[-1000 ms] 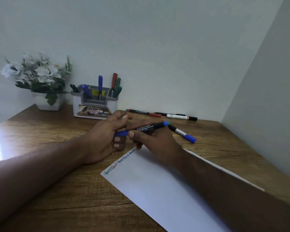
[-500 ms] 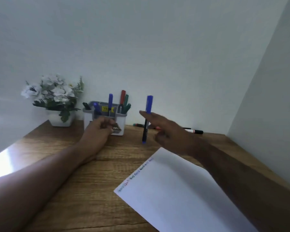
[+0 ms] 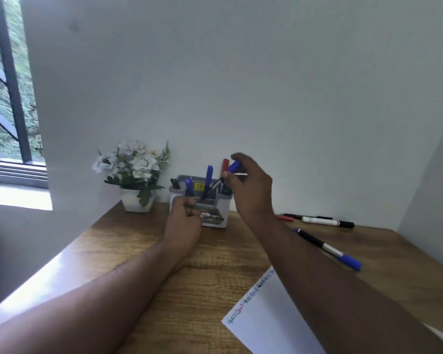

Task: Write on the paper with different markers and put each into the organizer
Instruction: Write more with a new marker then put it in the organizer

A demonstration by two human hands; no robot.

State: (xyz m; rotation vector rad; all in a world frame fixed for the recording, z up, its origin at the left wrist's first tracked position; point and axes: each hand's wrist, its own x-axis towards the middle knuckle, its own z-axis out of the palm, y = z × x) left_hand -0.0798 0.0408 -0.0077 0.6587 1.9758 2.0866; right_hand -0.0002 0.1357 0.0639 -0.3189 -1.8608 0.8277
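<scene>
Soft daylight enters from the window (image 3: 8, 98) at left, blown out white along its sill. A bright glare patch washes the wooden desk (image 3: 143, 272) near its left edge; the rest is evenly, mildly lit w/ faint shadows. Wide-angle lens bends the wall corner at right. Overall pic slightly soft; left hand (image 3: 183, 221) and right hand (image 3: 248, 185) show motion blur.

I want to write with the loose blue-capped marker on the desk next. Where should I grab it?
Take the blue-capped marker by its black barrel, from above. It lies flat and slanted on the desk, clear of the other pens, just right of the right hand's forearm, so that hand probably reaches it most easily.
</scene>
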